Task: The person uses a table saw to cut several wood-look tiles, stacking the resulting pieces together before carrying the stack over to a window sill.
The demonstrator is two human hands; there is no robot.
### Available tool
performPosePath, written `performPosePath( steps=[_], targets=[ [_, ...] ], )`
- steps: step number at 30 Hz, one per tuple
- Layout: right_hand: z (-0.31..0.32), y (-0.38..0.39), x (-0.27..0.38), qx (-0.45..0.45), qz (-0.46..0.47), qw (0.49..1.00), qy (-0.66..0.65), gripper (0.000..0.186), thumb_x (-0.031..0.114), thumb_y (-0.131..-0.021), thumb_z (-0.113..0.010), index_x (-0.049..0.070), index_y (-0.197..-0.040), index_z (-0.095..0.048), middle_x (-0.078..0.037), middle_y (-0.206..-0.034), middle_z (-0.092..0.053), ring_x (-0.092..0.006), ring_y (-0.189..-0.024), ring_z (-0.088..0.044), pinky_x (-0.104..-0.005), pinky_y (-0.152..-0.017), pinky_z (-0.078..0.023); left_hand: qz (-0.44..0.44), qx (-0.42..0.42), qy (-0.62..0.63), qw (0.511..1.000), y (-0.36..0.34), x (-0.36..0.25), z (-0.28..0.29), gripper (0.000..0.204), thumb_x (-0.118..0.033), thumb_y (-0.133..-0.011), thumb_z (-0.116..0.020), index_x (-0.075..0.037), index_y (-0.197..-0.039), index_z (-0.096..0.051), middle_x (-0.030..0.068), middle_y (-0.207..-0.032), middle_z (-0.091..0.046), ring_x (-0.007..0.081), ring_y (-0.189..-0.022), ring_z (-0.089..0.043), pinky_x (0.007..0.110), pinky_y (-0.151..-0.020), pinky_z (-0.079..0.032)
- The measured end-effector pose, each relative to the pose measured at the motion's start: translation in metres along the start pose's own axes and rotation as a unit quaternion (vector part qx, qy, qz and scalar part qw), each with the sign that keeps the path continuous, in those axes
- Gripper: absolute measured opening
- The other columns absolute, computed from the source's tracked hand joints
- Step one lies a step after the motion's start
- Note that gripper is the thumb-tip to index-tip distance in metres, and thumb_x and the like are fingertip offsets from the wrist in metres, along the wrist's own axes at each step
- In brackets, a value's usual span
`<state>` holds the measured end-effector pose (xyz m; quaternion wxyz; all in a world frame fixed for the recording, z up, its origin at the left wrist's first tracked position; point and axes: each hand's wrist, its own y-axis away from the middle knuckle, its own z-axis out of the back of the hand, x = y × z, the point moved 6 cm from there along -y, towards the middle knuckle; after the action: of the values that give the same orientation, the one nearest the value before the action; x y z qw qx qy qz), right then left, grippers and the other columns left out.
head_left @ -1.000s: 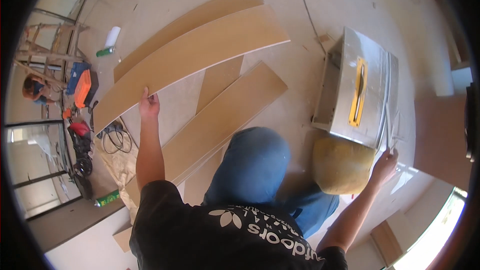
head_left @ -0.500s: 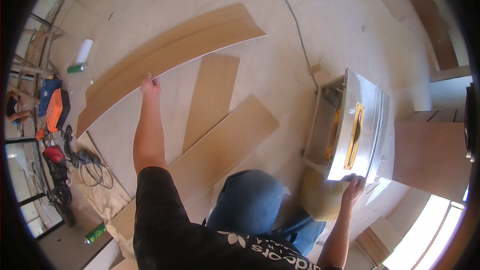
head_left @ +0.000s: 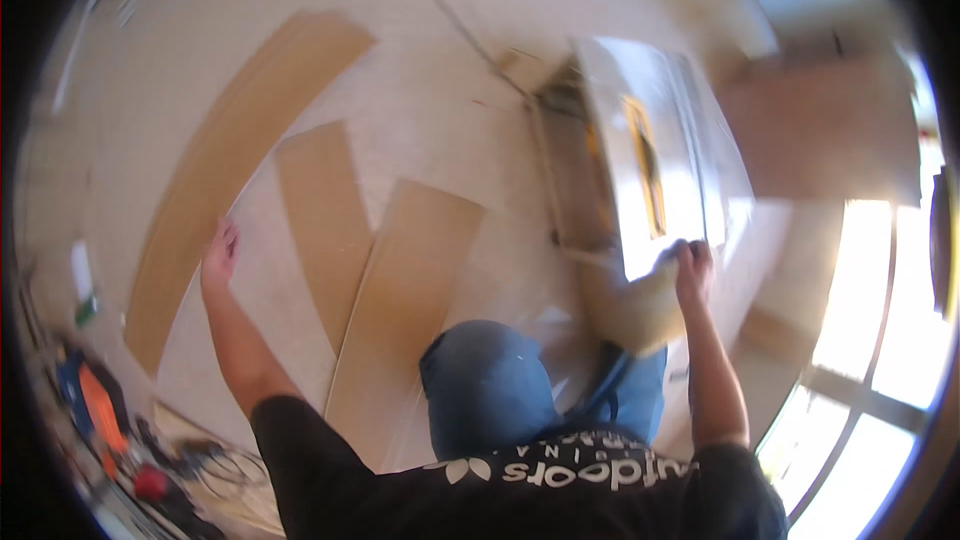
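A long brown board (head_left: 240,130) lies at the left, its pale edge facing me. Beside that edge is my left hand (head_left: 221,252), fingers loosely apart and blurred, seemingly no longer gripping it. At the right stands a table saw (head_left: 600,140) with a shiny metal top and a yellow blade insert (head_left: 645,165). My right hand (head_left: 693,272) is closed around a dark handle (head_left: 672,256) at the near end of the saw's top. Between my hands two more brown boards, a shorter one (head_left: 325,220) and a wider one (head_left: 410,280), overlap on the floor.
A dark cord (head_left: 450,20) runs across the floor to the saw. Orange (head_left: 100,405) and dark tool cases with tangled cables sit at the lower left. A large brown panel (head_left: 820,125) stands beyond the saw, near bright windows (head_left: 865,300). A yellowish bulky object (head_left: 635,315) sits below the saw.
My view has turned to the right. The long board, earlier pinched at its edge by my left hand, now lies lower and seems let go. My right hand stays on the saw's handle.
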<state>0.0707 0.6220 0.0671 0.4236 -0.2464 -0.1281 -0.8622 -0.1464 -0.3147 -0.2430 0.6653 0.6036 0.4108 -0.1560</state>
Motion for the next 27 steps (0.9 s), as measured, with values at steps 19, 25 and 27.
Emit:
performPosePath(
  steps=[19,25,27],
  targets=[
    [0.019,-0.008,0.025,0.030,0.034,0.999,0.028,0.027,0.026,-0.094,-0.061,0.001,-0.097,-0.070,-0.023,-0.085,-0.070,-0.0377,-0.082,-0.070,-0.0446,-0.074,-0.054,-0.208,-0.100,-0.512,0.827,0.328,0.206,-0.132,0.037,-0.024,-0.095,-0.065,0.001,-0.121,-0.061,0.0186,-0.107,-0.065,0.0312,-0.101,-0.062,0.041,-0.088,-0.050],
    [0.118,-0.010,-0.154,-0.160,0.092,0.973,0.142,0.043,0.033,-0.100,-0.061,0.004,-0.131,-0.061,-0.016,-0.086,-0.073,-0.0263,-0.080,-0.069,-0.0411,-0.073,-0.053,-0.123,-0.132,-0.668,0.722,0.315,0.254,-0.116,0.078,-0.041,-0.086,-0.070,0.005,-0.143,-0.044,0.0280,-0.147,-0.044,0.0424,-0.137,-0.042,0.049,-0.116,-0.034],
    [0.117,0.032,-0.131,-0.131,-0.048,0.987,0.083,0.041,0.031,-0.098,-0.063,0.003,-0.129,-0.063,-0.013,-0.092,-0.070,-0.0238,-0.078,-0.065,-0.0380,-0.071,-0.052,-0.039,-0.097,-0.752,0.651,0.326,0.268,-0.141,0.092,-0.055,-0.089,-0.062,0.005,-0.152,-0.032,0.0254,-0.160,-0.030,0.0376,-0.148,-0.032,0.050,-0.120,-0.028]
  ],
)
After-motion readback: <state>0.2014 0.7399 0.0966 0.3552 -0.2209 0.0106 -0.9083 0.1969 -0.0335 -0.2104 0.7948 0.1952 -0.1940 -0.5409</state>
